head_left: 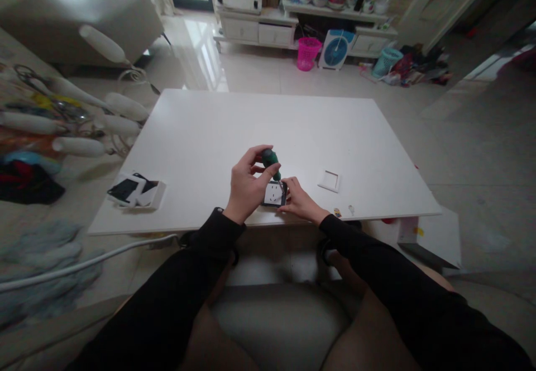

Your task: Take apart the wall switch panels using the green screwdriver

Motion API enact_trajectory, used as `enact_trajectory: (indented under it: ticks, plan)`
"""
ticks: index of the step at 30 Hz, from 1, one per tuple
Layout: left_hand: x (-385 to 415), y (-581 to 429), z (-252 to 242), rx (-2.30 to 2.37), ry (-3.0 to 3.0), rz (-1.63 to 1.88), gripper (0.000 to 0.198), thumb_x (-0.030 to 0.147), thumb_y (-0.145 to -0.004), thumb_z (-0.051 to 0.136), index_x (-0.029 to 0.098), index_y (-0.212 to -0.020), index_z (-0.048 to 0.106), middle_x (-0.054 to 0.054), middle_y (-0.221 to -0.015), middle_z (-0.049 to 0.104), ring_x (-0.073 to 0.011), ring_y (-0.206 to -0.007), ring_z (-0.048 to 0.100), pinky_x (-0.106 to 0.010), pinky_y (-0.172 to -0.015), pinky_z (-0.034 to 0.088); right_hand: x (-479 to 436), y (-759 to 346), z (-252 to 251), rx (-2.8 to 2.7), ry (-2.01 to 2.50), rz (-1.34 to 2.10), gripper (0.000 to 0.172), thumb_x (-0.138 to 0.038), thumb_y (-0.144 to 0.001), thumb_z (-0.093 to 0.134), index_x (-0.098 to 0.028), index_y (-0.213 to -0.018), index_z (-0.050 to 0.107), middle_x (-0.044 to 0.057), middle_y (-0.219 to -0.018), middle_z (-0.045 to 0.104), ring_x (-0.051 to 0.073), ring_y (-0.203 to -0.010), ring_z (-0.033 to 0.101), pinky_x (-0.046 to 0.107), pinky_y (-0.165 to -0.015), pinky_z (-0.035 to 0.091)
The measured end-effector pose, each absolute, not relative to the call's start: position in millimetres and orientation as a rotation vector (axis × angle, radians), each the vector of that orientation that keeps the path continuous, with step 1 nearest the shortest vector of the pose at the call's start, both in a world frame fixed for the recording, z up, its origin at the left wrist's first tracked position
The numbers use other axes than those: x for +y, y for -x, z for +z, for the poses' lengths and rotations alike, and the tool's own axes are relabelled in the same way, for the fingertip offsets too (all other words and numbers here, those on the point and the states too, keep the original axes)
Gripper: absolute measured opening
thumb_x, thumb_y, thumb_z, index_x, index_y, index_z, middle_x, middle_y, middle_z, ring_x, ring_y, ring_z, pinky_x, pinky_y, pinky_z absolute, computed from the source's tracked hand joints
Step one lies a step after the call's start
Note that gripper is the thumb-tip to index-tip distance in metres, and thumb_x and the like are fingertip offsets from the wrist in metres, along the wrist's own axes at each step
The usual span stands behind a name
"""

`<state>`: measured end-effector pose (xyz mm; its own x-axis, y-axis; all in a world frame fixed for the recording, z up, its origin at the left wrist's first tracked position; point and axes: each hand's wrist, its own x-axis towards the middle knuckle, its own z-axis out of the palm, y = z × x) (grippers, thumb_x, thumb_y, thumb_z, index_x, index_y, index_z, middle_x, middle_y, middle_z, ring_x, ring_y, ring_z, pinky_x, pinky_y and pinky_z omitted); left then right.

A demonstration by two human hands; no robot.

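My left hand [248, 184] is closed around the green handle of a screwdriver [271, 161], which tilts down toward the right edge of a wall socket [273, 193]. The socket has a white face with several slots and a dark border, and it lies near the table's front edge. My right hand [298, 200] grips the socket's right side between fingers and thumb. The screwdriver's tip is at the socket's edge beside my right fingers; whether it sits in a screw is too small to tell. To the right lies a white square frame [329, 181].
The white table [268, 119] spans the middle of the view. An open white box [140, 192] with dark parts stands at its left. Two small items, one a colourful piece [337, 213], lie near the front edge. A lamp with white shades [103, 44] is at the left.
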<state>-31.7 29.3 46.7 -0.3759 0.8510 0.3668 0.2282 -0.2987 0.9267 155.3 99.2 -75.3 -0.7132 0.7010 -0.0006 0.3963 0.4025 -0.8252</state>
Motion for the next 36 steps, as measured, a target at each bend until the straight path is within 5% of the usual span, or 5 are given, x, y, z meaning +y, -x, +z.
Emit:
enact_trajectory:
  ticks: [36]
  plan:
    - [26.9,26.6,45.6,1.456,-1.455,1.694,0.033,0.024,-0.086,0.076,0.022,-0.118,0.069,-0.004,-0.109,0.076,-0.0166,-0.095,0.072,-0.028,-0.075,0.063,100.3,-153.2,-74.4,-2.329,0.949,1.195,0.09,-0.02,-0.061,0.096,-0.025,-0.136,0.045,0.008,-0.129,0.042,0.022,-0.103,0.056,0.043,-0.086,0.062]
